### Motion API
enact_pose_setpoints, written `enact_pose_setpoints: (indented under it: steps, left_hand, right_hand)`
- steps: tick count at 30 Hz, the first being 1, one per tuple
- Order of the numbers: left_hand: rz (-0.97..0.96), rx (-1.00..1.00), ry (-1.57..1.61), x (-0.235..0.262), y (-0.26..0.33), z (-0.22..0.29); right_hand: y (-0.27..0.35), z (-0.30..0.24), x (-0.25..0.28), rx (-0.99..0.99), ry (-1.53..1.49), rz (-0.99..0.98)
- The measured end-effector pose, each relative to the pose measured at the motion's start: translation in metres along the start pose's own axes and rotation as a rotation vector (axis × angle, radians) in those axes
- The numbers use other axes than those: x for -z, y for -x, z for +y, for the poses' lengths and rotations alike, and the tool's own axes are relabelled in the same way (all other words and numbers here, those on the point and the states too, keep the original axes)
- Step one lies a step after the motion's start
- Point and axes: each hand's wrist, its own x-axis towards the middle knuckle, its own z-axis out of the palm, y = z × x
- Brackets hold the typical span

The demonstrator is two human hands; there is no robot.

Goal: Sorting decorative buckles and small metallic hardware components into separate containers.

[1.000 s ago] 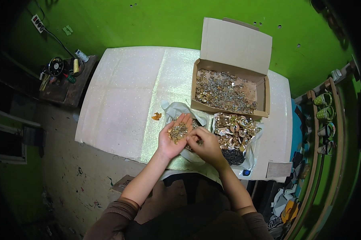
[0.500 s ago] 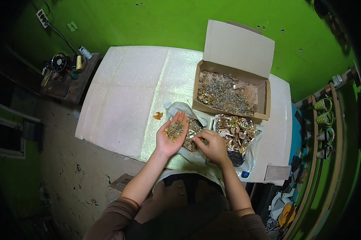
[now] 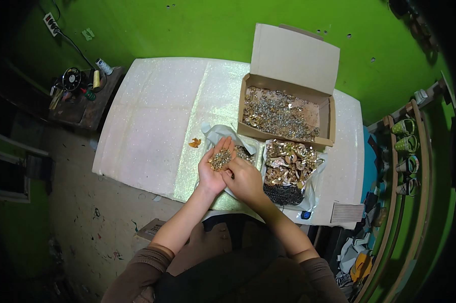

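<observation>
My left hand (image 3: 212, 178) is palm up, its fingers stretched away from me, holding a heap of small gold and silver metal pieces (image 3: 220, 159). Over its right side lies my right hand (image 3: 244, 180), fingers curled in against the palm; anything between the fingertips is hidden. Beneath both hands sits a tray (image 3: 260, 150) lined with pale plastic (image 3: 218, 131), and more small pieces (image 3: 244, 154) show beyond my right hand. Just right of it, a second lined tray holds shiny brown and gold ornaments (image 3: 291, 164) and a dark beaded bunch (image 3: 283, 195).
An open cardboard box (image 3: 332, 121) of mixed metal bits stands behind the trays, lid raised. An orange-brown scrap (image 3: 194, 143) lies left on the glittery table (image 3: 147, 121). A striped piece (image 3: 347, 212) is at the right edge. A wooden rack (image 3: 390, 202) stands farther right.
My right hand has moved left, from the pieces in the tray to my left palm. The dark beaded bunch is more exposed. The view has shifted slightly.
</observation>
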Motion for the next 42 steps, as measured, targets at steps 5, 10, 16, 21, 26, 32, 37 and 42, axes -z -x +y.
enact_pose_setpoints:
  steps: [5, 10, 16, 21, 26, 32, 37, 42]
  left_hand:
    - [-0.012, 0.069, 0.094, 0.0, 0.0, -0.001]
    - [0.02, 0.079, 0.148, -0.001, 0.0, -0.002]
    - [-0.052, 0.085, 0.261, 0.002, 0.003, 0.009]
    - [-0.056, 0.106, 0.259, 0.005, 0.004, 0.014]
    - [-0.07, 0.128, 0.209, 0.013, 0.004, 0.013]
    - [-0.047, 0.129, 0.061, 0.003, 0.005, 0.005]
    - [-0.014, 0.126, 0.066, -0.002, 0.006, 0.006]
    - [-0.067, 0.15, 0.152, 0.008, 0.004, 0.012]
  right_hand:
    - [0.0, 0.003, 0.011, -0.159, -0.386, -0.085]
    - [0.006, 0.006, 0.023, -0.387, -0.805, -0.199]
    - [0.011, 0.025, 0.031, -0.287, -0.464, -0.066]
    - [0.003, 0.027, 0.035, -0.182, -0.234, -0.097]
    - [-0.013, 0.016, 0.033, -0.023, -0.164, -0.033]
    - [-0.019, 0.013, 0.02, 0.118, 0.09, 0.008]
    - [-0.02, 0.011, 0.024, 0.048, -0.15, -0.058]
    - [-0.017, 0.027, 0.03, -0.396, -0.695, -0.183]
